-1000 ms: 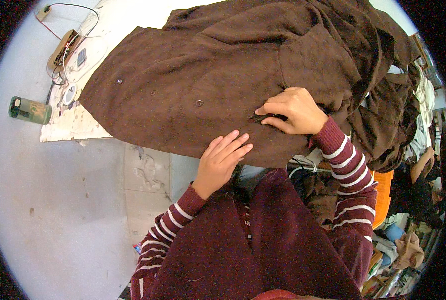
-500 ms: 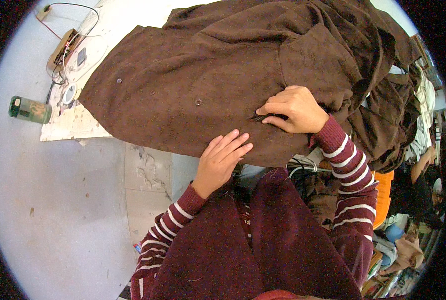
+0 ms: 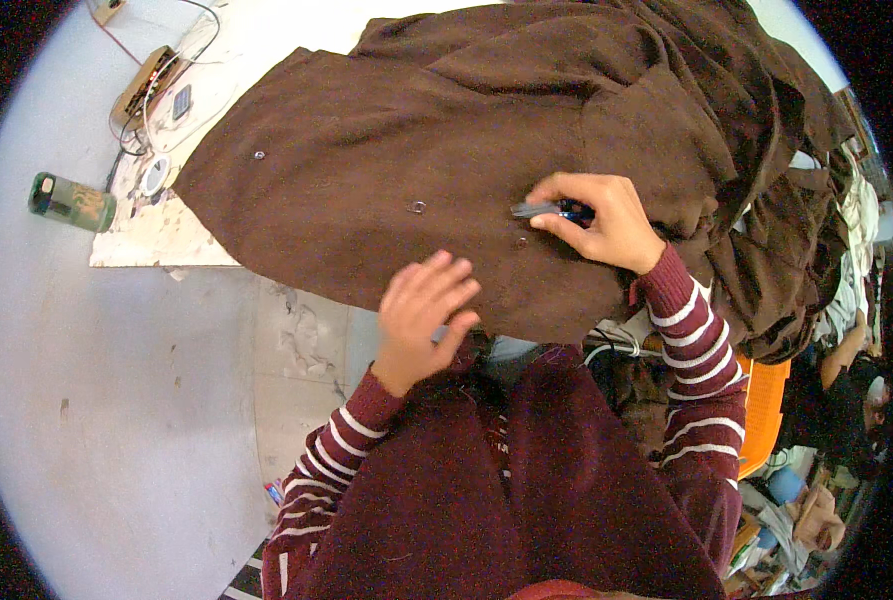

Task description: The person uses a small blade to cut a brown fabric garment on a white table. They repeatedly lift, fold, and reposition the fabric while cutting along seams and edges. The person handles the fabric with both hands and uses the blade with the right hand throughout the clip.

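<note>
A brown cloth garment (image 3: 346, 130) lies spread over a white table (image 3: 266, 30). Small round buttons (image 3: 418, 207) dot its near panel. My right hand (image 3: 606, 220) is closed around small metal thread snips (image 3: 538, 210), blades pointing left, just above the cloth; a button sits below the fingers. Part of the snips' dark handle is hidden in the palm. My left hand (image 3: 426, 320) hovers over the garment's near edge, fingers spread, slightly blurred, with nothing in it.
On the table's left end are a brown box with wires (image 3: 146, 85) and a white round item (image 3: 155, 175). A green bottle (image 3: 71, 203) is beside that corner. An orange basket (image 3: 764, 410) stands at the right, near piled cloth and another person's arm (image 3: 846, 350).
My left hand has lifted off the cloth and drawn slightly left, its fingers parting. My right hand has risen and turned, showing the snips and uncovering a button.
</note>
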`<state>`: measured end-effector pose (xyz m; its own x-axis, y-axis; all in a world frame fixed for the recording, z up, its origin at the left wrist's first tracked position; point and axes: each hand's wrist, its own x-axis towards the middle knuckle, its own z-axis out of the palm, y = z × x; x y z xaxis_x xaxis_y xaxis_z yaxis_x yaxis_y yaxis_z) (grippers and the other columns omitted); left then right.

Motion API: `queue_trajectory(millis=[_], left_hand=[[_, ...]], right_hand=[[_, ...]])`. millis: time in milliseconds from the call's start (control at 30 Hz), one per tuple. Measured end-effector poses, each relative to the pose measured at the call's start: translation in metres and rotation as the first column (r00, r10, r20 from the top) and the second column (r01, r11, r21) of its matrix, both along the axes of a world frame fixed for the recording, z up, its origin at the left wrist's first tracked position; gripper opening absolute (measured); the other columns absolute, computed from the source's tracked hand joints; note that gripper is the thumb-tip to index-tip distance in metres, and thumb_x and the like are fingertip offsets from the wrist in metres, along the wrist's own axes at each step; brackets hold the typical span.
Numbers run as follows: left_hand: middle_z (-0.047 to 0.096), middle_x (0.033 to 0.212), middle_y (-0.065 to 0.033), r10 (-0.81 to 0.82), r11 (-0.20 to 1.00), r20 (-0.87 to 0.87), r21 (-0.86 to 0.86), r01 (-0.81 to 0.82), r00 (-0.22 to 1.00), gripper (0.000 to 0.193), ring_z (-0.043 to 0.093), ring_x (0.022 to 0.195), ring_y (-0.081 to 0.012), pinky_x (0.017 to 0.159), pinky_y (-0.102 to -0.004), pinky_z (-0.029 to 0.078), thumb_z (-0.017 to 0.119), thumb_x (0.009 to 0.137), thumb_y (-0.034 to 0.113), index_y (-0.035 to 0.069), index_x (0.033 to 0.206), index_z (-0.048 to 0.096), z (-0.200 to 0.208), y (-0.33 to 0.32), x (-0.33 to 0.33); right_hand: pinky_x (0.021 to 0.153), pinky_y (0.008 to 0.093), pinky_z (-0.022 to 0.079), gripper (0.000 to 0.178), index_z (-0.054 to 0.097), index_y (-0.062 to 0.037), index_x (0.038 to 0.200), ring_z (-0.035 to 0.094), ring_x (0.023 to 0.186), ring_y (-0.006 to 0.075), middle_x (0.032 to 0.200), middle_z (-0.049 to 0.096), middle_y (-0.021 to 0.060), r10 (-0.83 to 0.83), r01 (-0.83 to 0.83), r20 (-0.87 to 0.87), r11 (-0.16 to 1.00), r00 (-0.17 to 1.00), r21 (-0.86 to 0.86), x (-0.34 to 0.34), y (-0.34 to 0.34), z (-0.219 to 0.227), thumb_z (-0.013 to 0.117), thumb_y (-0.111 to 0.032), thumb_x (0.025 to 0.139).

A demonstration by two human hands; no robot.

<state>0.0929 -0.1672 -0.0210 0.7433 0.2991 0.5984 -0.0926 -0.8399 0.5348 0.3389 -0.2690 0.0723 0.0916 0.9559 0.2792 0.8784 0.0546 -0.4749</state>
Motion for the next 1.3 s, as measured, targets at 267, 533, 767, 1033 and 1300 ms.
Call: queue_trajectory(millis=[267, 533, 767, 1033, 1300], left_hand=[[0.054, 0.133, -0.0051, 0.425, 0.904, -0.095, 0.101, -0.416, 0.9, 0.041, 0.044, 0.128, -0.026, 0.107, -0.0454, 0.031, 0.066, 0.085, 0.031, 0.011, 0.12, 0.061, -0.001, 0.027, -0.006], [0.059, 0.12, -0.0054, 0.447, 0.895, -0.048, 0.037, -0.445, 0.893, 0.038, 0.051, 0.113, -0.0263, 0.096, -0.0423, 0.037, 0.067, 0.083, 0.029, 0.009, 0.115, 0.062, 0.01, 0.045, 0.004], [0.066, 0.093, -0.0044, 0.36, 0.93, -0.081, -0.052, -0.365, 0.929, 0.014, 0.056, 0.095, -0.0266, 0.088, -0.0403, 0.04, 0.068, 0.081, 0.02, 0.008, 0.088, 0.068, 0.029, 0.068, 0.029], [0.066, 0.096, -0.0007, 0.015, 0.331, 0.125, -0.937, 0.113, 0.992, 0.019, 0.058, 0.088, -0.0071, 0.079, -0.0225, 0.046, 0.061, 0.092, 0.013, -0.002, 0.103, 0.066, 0.062, 0.031, 0.009], [0.066, 0.099, -0.0013, 0.068, 0.072, 0.277, -0.96, 0.272, 0.959, 0.019, 0.058, 0.09, -0.0075, 0.081, -0.0215, 0.044, 0.06, 0.092, 0.01, -0.002, 0.107, 0.065, 0.074, 0.012, 0.008]], right_hand=[[0.059, 0.04, 0.05, 0.023, 0.064, -0.0148, 0.091, 0.065, 0.066, 0.0291, 0.07, 0.066, 0.0082, -0.085, 0.088, 0.038, 0.99, 0.996, -0.112, -0.047, 0.061, -0.009, 0.07, -0.033, 0.078], [0.071, 0.0379, 0.052, 0.033, 0.065, -0.0141, 0.1, 0.066, 0.079, 0.0286, 0.085, 0.067, 0.0086, -0.132, 0.124, -0.196, 0.991, 0.972, -0.051, -0.045, 0.073, -0.019, 0.073, -0.034, 0.074], [0.079, 0.0332, 0.049, 0.024, 0.068, -0.0048, 0.095, 0.063, 0.091, 0.0264, 0.096, 0.062, 0.0133, -0.14, 0.098, -0.204, 0.974, 0.969, -0.205, -0.041, 0.073, -0.037, 0.073, -0.019, 0.076], [0.081, 0.0312, 0.048, 0.042, 0.067, -0.006, 0.112, 0.061, 0.091, 0.0245, 0.102, 0.062, 0.0118, -0.128, 0.195, -0.214, 0.924, 0.968, 0.33, -0.069, 0.026, 0.017, 0.077, -0.013, 0.073], [0.055, 0.0302, 0.05, 0.023, 0.069, -0.0091, 0.096, 0.067, 0.064, 0.0198, 0.077, 0.068, 0.0077, -0.154, 0.234, -0.258, 0.919, 0.954, 0.318, -0.099, 0.004, 0.027, 0.076, -0.017, 0.075]])
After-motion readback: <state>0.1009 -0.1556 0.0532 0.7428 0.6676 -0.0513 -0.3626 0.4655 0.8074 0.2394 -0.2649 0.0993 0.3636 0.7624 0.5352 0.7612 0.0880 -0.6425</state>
